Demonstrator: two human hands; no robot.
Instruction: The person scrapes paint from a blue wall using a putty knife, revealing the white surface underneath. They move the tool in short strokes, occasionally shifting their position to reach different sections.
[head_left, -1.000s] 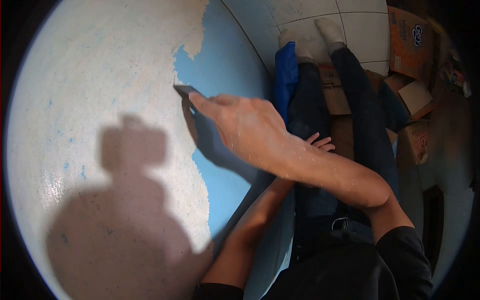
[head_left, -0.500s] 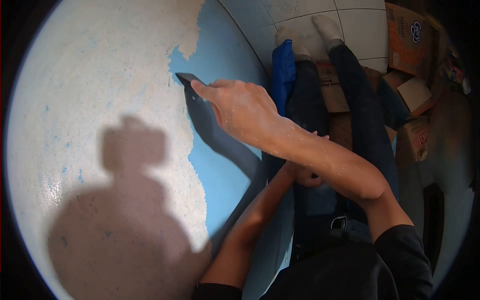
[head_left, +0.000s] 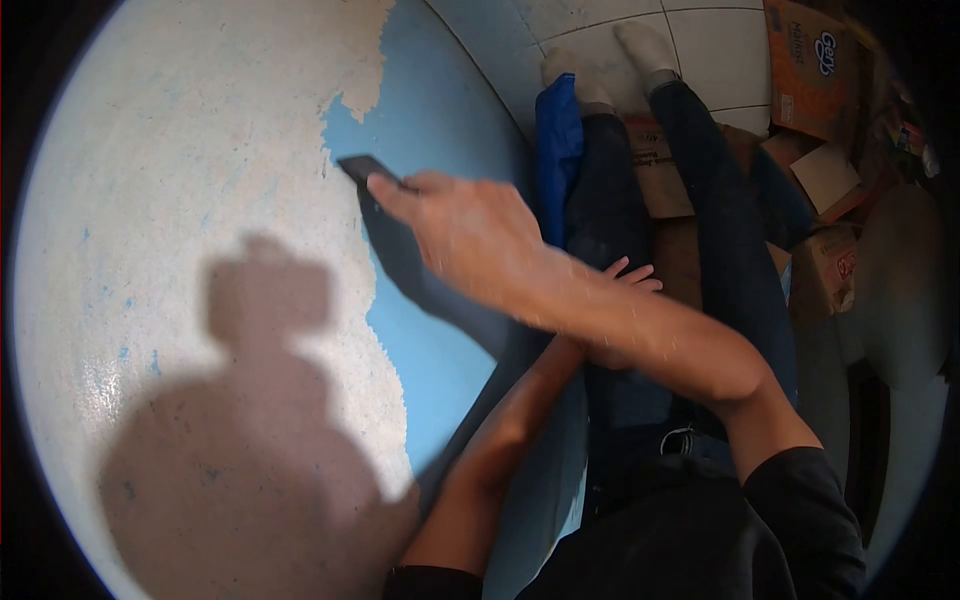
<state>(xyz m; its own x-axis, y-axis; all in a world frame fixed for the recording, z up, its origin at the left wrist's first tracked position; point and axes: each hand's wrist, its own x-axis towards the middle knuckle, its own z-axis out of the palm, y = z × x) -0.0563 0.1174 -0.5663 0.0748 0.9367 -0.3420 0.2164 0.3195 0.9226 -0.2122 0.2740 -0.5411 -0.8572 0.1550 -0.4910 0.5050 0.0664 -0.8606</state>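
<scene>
My right hand [head_left: 470, 230] is closed round a dark flat scraper-like tool [head_left: 360, 168], thumb laid along it. The tool's tip lies over the ragged border between pale, bare-looking wall [head_left: 200, 180] and smooth blue paint [head_left: 450, 120]; whether it touches the surface cannot be made out. White flecks dot my right hand and forearm. Beneath that forearm, my left hand [head_left: 635, 275] rests near my thigh, its fingertips spread beyond the arm. The rest of it is mostly hidden, and nothing shows between the visible fingers.
A blue cloth or bag [head_left: 558, 140] lies beside my leg. Cardboard boxes [head_left: 812, 70] stand at the upper right, with more cardboard [head_left: 655, 165] around my legs. White floor tiles [head_left: 715, 50] show near my feet. A shadow falls across the wall.
My right hand and the tool have shifted slightly left and down in the view. The wall edge has shifted left too. More of my left fingers now shows, spread wider.
</scene>
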